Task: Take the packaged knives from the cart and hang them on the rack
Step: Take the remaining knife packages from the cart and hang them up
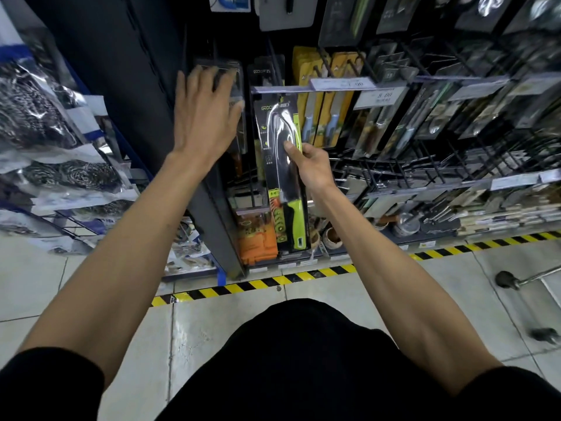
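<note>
My right hand (309, 165) pinches a packaged knife (283, 174) with a green handle and black card, thumb on its front near the blade. The package hangs upright with its top at a rack hook (274, 89), in front of more packs of the same kind. My left hand (206, 117) is spread with straight fingers against a clear-fronted package (236, 86) on the neighbouring hook to the left. The wire rack (394, 165) runs to the right, filled with hanging knife packs.
Yellow knife packs (324, 110) and price tags (379, 95) hang right of my hands. Bagged steel scourers (60, 165) fill a rack at left. Black-yellow floor tape (273, 284) marks the shelf base. Cart wheels (507, 279) show at lower right.
</note>
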